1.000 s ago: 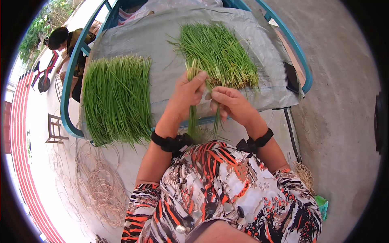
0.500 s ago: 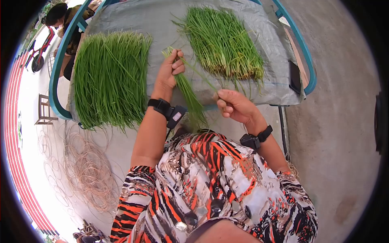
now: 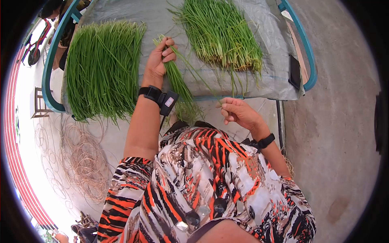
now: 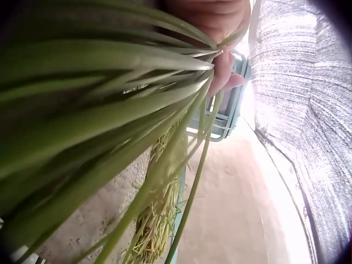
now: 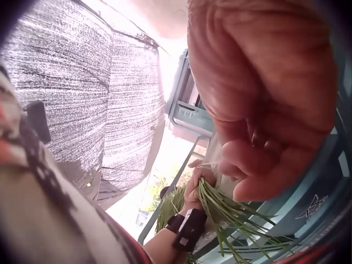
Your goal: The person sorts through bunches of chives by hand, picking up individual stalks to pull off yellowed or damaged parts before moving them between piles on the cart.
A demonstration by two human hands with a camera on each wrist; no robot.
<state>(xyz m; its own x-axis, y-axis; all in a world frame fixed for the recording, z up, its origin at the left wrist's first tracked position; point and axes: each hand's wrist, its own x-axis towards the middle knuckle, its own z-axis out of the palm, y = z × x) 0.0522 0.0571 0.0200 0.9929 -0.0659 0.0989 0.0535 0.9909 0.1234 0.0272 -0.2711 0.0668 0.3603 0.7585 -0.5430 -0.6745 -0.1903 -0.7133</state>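
In the head view my left hand (image 3: 157, 60) grips the upper end of a small bunch of green stalks (image 3: 178, 83), whose long blades trail down toward me. Lower and to the right, my right hand (image 3: 242, 114) pinches the end of a thin stalk that stretches across from the bunch. The left wrist view shows the stalks (image 4: 126, 104) fanning out from the fingers of my left hand (image 4: 212, 25). Curled fingers of my right hand (image 5: 264, 104) fill the right wrist view, a pale strand at their tips.
A grey sheet (image 3: 162, 20) covers the cart inside its teal rail (image 3: 308, 52). On it lie a wide pile of stalks (image 3: 103, 73) at left, another pile (image 3: 223, 36) at right and a black phone (image 3: 294, 72). Coiled strands (image 3: 83, 162) and a stool (image 3: 39, 103) are on the floor.
My hands have moved apart, the left up and to the left with the bunch, the right down and to the right. The stalk between them is now stretched out. The head view has shifted.
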